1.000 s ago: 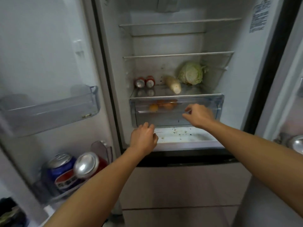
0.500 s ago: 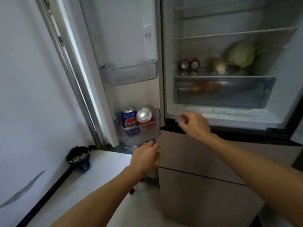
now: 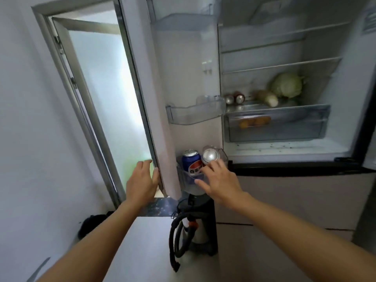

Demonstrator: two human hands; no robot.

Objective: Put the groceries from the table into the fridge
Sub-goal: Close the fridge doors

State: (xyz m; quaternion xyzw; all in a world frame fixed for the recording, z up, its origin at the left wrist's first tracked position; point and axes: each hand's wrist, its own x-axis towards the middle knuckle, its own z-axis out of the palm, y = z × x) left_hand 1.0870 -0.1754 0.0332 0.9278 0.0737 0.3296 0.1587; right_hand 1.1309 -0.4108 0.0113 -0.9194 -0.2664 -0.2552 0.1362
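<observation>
Left hand lay open on fridge door edge; right hand open, maybe touching blue can in door bin, lower centre. Can looked rigid, slick; grip mid-body.

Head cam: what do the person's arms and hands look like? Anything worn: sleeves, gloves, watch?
Left hand and right hand are bare: no gloves, rings or wristbands visible. Left forearm and right forearm are bare too. No sleeve, watch, cable or marking shows up to the frame edge.
</observation>
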